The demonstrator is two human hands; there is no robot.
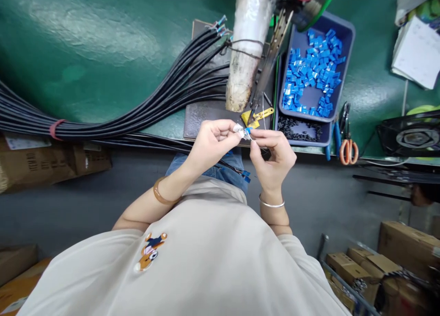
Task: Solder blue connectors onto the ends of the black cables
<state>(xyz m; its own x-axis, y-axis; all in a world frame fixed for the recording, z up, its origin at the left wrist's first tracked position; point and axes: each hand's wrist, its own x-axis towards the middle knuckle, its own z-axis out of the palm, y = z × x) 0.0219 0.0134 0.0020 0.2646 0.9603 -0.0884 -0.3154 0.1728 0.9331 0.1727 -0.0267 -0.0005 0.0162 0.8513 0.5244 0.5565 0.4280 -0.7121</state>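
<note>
Thumb and fingers of the left hand (213,144) are closed in a pinch on a small whitish piece (239,129), near the front edge of the green table (103,36). The right hand (275,155) is half curled, its forefinger at a small blue piece (248,130) just beside; whether it grips this, I cannot tell. Both pieces seem light and stiff, perhaps slippery, so they are best taken by the sides, with fingertips only.

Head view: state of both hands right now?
Left hand: closed, pinching a small white piece.
Right hand: touching a small blue piece; whether closed cannot be told.
</note>
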